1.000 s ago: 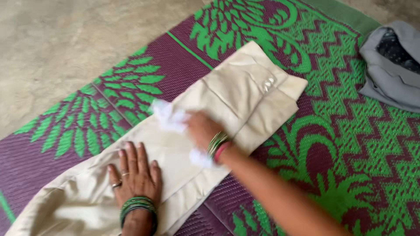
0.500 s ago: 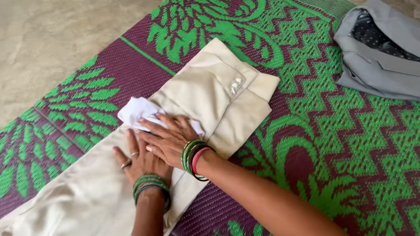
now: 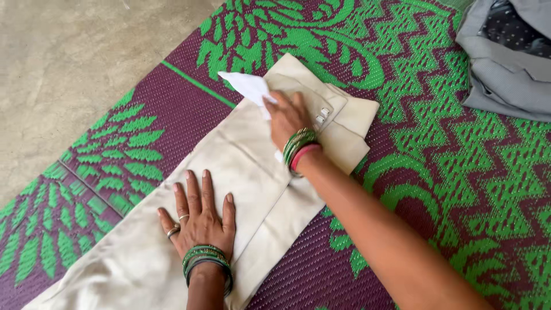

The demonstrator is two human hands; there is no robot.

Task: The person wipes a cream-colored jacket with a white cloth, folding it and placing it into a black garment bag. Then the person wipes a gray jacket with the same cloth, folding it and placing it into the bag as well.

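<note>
Head view — white cloth [image 3: 248, 86] half under right hand [image 3: 288, 117]

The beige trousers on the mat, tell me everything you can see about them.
The trousers are beige, of a smooth woven-looking cloth, lying flat and folded lengthwise on the mat, running diagonally from lower left to upper right. The waistband end lies at the upper right, with small metal clasps showing. A white pocket lining sticks out near the waist. The left hand presses flat on the leg part; the right hand rests by the waistband, touching the lining. Faint darker marks show on the cloth.
</note>
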